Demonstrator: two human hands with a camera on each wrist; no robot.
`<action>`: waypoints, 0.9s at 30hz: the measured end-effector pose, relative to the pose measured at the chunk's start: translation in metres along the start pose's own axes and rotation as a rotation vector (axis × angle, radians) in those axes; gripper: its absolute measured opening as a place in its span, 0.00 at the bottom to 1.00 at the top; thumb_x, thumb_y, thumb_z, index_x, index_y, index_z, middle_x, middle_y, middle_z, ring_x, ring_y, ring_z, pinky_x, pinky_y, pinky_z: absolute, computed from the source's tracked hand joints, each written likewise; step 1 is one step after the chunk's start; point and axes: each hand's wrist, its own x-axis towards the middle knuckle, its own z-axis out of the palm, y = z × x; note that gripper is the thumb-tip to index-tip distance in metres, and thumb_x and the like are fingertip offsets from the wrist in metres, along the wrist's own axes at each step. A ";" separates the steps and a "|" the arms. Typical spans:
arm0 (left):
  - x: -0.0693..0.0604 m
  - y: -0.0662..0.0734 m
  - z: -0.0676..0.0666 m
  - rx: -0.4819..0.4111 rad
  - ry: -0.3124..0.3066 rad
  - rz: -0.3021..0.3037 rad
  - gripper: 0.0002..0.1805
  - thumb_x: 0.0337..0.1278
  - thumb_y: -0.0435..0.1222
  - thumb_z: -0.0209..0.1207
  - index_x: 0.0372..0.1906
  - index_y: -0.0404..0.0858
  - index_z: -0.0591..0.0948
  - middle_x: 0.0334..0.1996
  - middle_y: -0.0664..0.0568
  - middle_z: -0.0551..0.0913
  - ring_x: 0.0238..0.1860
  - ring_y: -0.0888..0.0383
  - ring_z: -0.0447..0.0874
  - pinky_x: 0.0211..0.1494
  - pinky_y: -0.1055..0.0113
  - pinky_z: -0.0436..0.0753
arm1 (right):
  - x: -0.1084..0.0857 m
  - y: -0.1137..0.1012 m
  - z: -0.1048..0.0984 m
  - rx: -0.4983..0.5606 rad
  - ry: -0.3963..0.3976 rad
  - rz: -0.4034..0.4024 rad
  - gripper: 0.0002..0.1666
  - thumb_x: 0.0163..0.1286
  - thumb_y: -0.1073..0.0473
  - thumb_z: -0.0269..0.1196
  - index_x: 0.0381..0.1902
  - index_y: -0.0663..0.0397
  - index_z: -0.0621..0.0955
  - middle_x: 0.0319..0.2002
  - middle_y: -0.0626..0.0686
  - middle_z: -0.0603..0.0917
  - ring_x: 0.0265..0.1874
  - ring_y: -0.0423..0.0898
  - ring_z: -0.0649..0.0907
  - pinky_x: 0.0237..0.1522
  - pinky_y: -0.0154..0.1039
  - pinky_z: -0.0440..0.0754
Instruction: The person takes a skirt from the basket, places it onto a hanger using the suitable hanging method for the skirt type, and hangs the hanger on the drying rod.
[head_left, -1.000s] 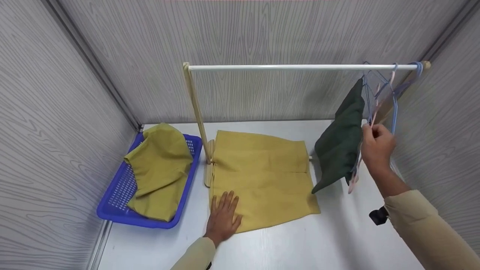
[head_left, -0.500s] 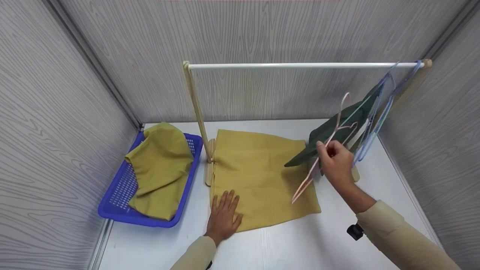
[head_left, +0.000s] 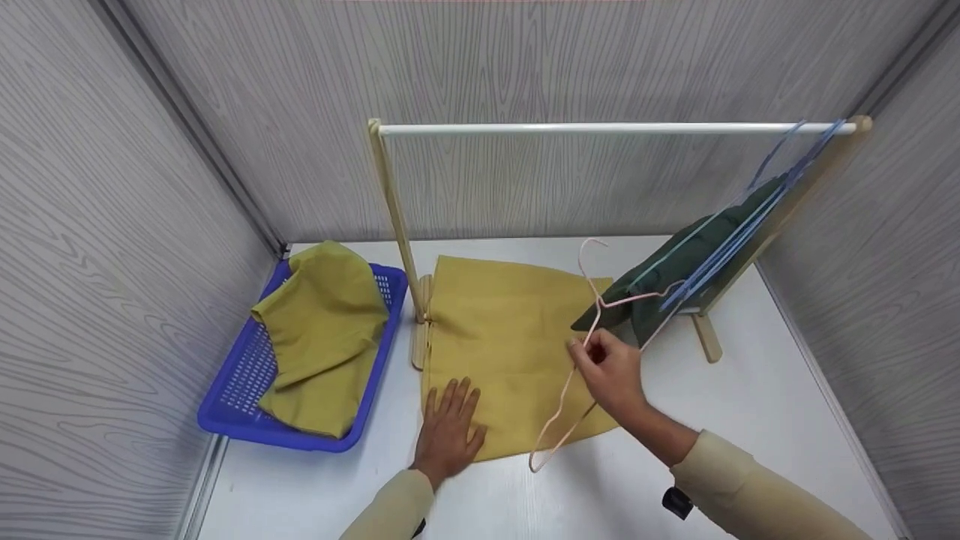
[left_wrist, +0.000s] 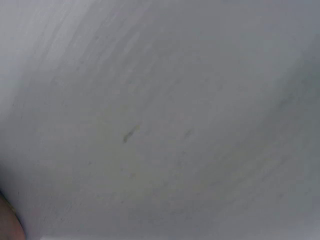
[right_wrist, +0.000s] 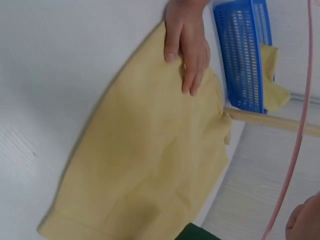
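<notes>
**Hanger [head_left: 599,301] swings in over the yellow cloth [head_left: 510,337]!**

Here it comes: the right hand [head_left: 615,371], pinching the hanger, has brought it from beside the rail [head_left: 525,129] to above the cloth's right side, which I'd judge puts both within easy reach. The hook points toward the back wall [head_left: 525,67]; the long axis slants from near left to far right. The left hand [head_left: 450,435] lies flat on the cloth, fingers straight.

Premises: a small partitioned booth [head_left: 907,315], evidenced by grey wood-grain panels [head_left: 525,67] on three sides and metal corner trim [head_left: 196,139]; a clothes rail [head_left: 600,129], hangers [head_left: 600,301] and a blue basket [head_left: 300,442] at the white tabletop [head_left: 765,405] indicate clothes handling
</notes>
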 end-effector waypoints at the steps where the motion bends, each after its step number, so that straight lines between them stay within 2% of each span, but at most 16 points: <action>1: 0.000 0.000 0.000 0.003 0.006 0.004 0.36 0.68 0.57 0.48 0.74 0.42 0.66 0.77 0.46 0.61 0.77 0.44 0.56 0.75 0.38 0.50 | -0.003 0.000 0.003 0.002 -0.012 -0.001 0.10 0.66 0.60 0.68 0.25 0.55 0.80 0.19 0.48 0.78 0.20 0.41 0.74 0.20 0.31 0.71; 8: 0.000 -0.001 0.000 0.038 0.011 0.012 0.36 0.67 0.57 0.49 0.74 0.43 0.67 0.76 0.45 0.62 0.76 0.44 0.57 0.74 0.38 0.53 | -0.025 0.002 0.030 0.048 -0.101 0.052 0.12 0.65 0.62 0.67 0.22 0.54 0.78 0.18 0.47 0.77 0.19 0.38 0.72 0.20 0.30 0.70; 15: 0.001 0.000 -0.003 0.065 -0.043 -0.005 0.36 0.69 0.58 0.45 0.75 0.44 0.64 0.77 0.46 0.60 0.78 0.45 0.54 0.75 0.39 0.51 | -0.035 0.000 0.052 0.014 -0.215 0.040 0.17 0.65 0.60 0.67 0.18 0.52 0.76 0.15 0.44 0.75 0.16 0.35 0.71 0.20 0.30 0.68; 22: 0.001 0.000 0.000 0.046 -0.027 -0.004 0.36 0.69 0.57 0.45 0.75 0.44 0.64 0.78 0.47 0.59 0.78 0.46 0.54 0.76 0.40 0.51 | -0.032 -0.005 0.055 -0.060 -0.299 0.012 0.19 0.71 0.58 0.62 0.18 0.50 0.73 0.15 0.40 0.67 0.16 0.34 0.68 0.20 0.30 0.65; 27: 0.001 -0.001 0.001 0.057 -0.043 -0.008 0.36 0.70 0.58 0.44 0.76 0.44 0.63 0.78 0.48 0.58 0.79 0.47 0.52 0.77 0.42 0.50 | -0.017 0.001 0.046 -0.136 -0.318 -0.013 0.20 0.74 0.56 0.60 0.19 0.50 0.74 0.15 0.40 0.68 0.15 0.35 0.69 0.19 0.31 0.66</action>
